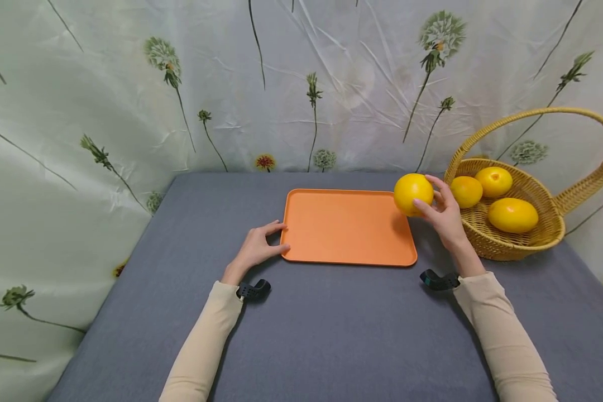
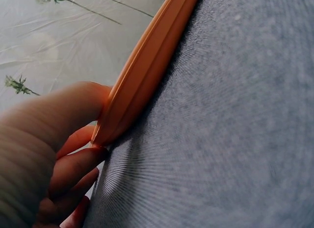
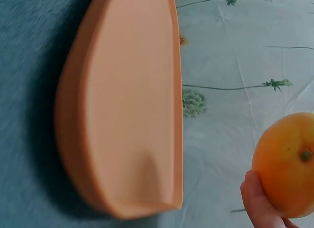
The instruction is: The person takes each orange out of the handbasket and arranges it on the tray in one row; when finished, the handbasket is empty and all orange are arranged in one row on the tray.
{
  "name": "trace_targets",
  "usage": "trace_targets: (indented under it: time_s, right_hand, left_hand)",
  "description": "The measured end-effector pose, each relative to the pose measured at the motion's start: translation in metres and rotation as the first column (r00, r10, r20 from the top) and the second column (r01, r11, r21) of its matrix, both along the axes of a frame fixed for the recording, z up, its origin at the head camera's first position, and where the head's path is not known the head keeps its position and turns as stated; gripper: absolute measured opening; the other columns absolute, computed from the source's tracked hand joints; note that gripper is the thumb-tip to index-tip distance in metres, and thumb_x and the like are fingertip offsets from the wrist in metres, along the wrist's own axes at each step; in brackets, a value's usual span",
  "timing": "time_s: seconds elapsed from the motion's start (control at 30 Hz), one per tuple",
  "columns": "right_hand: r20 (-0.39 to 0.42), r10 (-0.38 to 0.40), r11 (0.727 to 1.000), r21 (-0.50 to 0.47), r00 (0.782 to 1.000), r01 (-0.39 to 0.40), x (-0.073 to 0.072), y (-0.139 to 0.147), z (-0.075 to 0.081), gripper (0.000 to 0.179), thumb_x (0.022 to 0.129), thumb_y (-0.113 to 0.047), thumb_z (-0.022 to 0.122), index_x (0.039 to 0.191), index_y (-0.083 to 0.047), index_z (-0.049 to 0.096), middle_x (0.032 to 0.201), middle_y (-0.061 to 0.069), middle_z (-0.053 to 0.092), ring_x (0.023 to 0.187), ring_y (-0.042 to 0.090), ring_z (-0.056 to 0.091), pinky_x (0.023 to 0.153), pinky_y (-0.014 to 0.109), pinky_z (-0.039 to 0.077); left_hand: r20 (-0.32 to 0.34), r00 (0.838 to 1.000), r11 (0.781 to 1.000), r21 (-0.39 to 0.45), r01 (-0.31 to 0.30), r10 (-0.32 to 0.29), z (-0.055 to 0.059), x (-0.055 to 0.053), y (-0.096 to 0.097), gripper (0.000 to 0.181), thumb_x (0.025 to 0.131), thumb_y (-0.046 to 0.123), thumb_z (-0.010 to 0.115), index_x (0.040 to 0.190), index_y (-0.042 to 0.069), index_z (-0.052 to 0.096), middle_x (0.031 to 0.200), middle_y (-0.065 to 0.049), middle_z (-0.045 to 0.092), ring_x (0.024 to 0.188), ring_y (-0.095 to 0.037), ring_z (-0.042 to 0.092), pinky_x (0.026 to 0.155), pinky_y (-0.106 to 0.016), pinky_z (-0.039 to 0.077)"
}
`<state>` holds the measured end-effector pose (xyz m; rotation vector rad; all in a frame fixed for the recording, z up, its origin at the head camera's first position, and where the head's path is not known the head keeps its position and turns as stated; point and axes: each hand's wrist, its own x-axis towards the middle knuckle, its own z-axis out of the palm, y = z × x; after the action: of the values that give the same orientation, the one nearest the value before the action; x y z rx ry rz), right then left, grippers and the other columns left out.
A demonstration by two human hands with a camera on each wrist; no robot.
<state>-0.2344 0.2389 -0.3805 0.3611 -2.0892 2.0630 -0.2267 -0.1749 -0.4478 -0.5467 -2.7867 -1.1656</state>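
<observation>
An orange is in my right hand, pinched between thumb and fingertips above the right end of the orange tray. In the right wrist view the stem spot of the orange faces the camera, and a shadow falls on the tray below. At the tray's left end, my left hand grips the rim with thumb and fingers. The left wrist view shows the thumb up against the tray's side wall, the other fingers bent beside its corner.
A wicker basket with a tall arched handle stands right of the tray. Inside lie several yellow-orange fruits. Grey cloth covers the table, and a floral curtain hangs behind it.
</observation>
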Motion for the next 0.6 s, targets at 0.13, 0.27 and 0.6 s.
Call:
trace_targets:
  time_s: [0.13, 0.27, 0.6]
  right_hand:
    - [0.042, -0.006, 0.999, 0.045, 0.999, 0.004, -0.007, -0.009, 0.001, 0.056, 0.090, -0.007, 0.058, 0.140, -0.024, 0.039, 0.113, -0.008, 0.045, 0.090, -0.003, 0.061, 0.067, 0.012, 0.054]
    - [0.070, -0.034, 0.991, 0.134, 0.997, 0.025, -0.016, -0.021, 0.001, 0.059, 0.091, -0.014, 0.060, 0.143, -0.023, 0.035, 0.118, -0.005, 0.043, 0.090, -0.002, 0.060, 0.068, 0.013, 0.053]
    - [0.094, -0.057, 0.970, 0.242, 0.994, 0.033, -0.033, -0.046, -0.002, 0.062, 0.090, -0.023, 0.062, 0.144, -0.022, 0.033, 0.138, 0.021, 0.038, 0.094, 0.011, 0.056, 0.068, 0.016, 0.052]
  left_hand:
    - [0.017, 1.000, 1.000, 0.008, -0.005, 0.005, 0.001, -0.001, 0.000, 0.057, 0.077, 0.035, 0.075, 0.126, 0.010, 0.060, 0.138, -0.018, 0.052, 0.129, -0.033, 0.049, 0.105, -0.050, 0.040]
    - [0.053, 0.999, 1.000, 0.014, -0.005, 0.004, 0.004, -0.001, 0.000, 0.057, 0.077, 0.031, 0.076, 0.128, 0.011, 0.059, 0.140, -0.017, 0.050, 0.132, -0.032, 0.046, 0.107, -0.050, 0.038]
    - [0.063, 0.998, 1.000, 0.002, -0.002, 0.002, 0.003, -0.002, 0.001, 0.058, 0.077, 0.033, 0.076, 0.128, 0.011, 0.059, 0.140, -0.016, 0.050, 0.131, -0.031, 0.047, 0.108, -0.049, 0.038]
